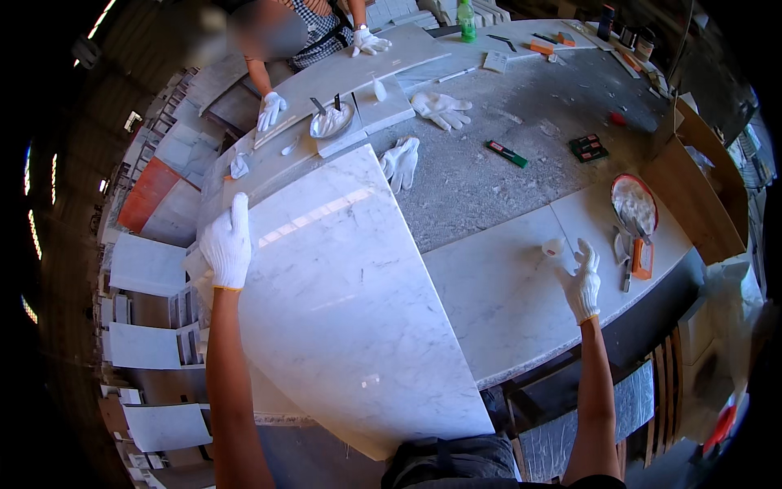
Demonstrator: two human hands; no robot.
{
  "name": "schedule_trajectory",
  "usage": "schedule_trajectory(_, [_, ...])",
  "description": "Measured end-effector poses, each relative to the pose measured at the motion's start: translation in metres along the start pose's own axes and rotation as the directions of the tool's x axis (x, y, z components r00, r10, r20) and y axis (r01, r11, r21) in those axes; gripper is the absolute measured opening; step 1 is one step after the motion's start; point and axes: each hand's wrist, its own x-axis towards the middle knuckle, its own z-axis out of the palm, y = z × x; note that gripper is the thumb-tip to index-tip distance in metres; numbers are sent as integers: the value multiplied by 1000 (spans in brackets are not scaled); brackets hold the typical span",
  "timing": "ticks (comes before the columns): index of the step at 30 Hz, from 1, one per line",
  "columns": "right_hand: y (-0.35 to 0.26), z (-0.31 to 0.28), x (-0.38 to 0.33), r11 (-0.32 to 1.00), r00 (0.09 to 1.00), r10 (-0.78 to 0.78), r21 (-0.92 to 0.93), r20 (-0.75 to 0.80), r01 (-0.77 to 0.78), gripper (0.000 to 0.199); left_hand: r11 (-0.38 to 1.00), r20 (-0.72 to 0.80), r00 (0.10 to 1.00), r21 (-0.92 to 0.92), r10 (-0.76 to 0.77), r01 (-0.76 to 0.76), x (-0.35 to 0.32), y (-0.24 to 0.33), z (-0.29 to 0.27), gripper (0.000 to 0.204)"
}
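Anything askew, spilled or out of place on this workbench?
The large marble slab lies skewed, its near corner overhanging the bench edge; the left hand rests on its far left corner. Two spare white gloves lie loose on the dusty top. The right hand hovers near a small white roll.

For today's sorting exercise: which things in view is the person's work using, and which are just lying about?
In use:
left hand resting flat on the marble slab
right hand reaching toward the small white roll

Lying about:
loose gloves
green bottle
red-rimmed bowl
green marker
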Motion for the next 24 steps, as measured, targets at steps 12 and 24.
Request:
schedule_trajectory(12, [-3, 49, 21, 996, 989, 17, -86, -146, -29, 41, 974, -149, 965, 97, 217, -204, -7, 2, -6, 36])
schedule_trajectory(24, [-222, 3, 91, 812, 823, -565, 213, 56, 543, 34, 984, -235, 956, 27, 175, -173, -2, -9, 6, 45])
